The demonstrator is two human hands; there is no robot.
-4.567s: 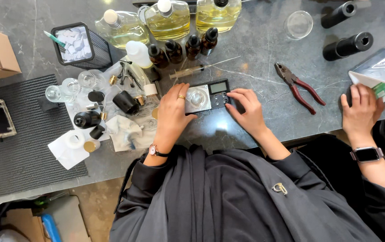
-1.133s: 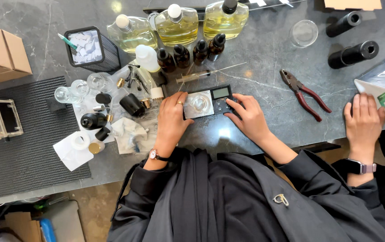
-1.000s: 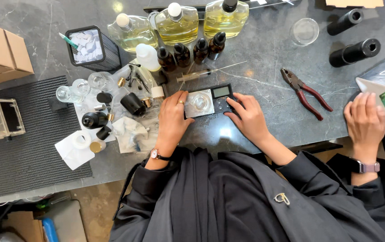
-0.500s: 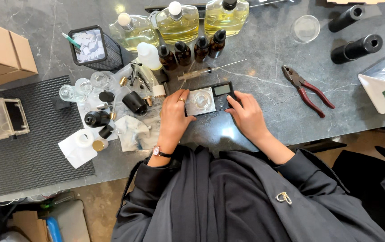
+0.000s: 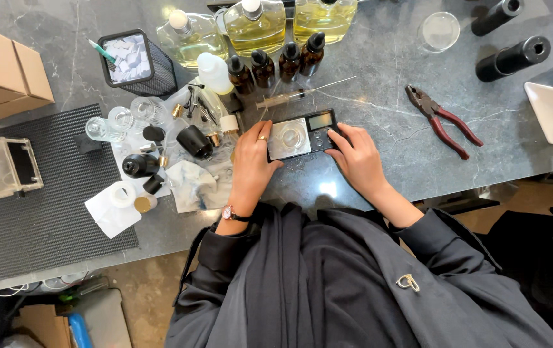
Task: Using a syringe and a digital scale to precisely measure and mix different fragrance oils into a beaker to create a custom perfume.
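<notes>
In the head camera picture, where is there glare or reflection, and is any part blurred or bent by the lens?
Head view: a bright light reflection sits on the dark stone table just below the small scale; the left hand and right hand at the scale look sharp; the yellow liquid bottles catch highlights; the edges bow slightly, wide-angle style, as at the cardboard boxes.
</notes>
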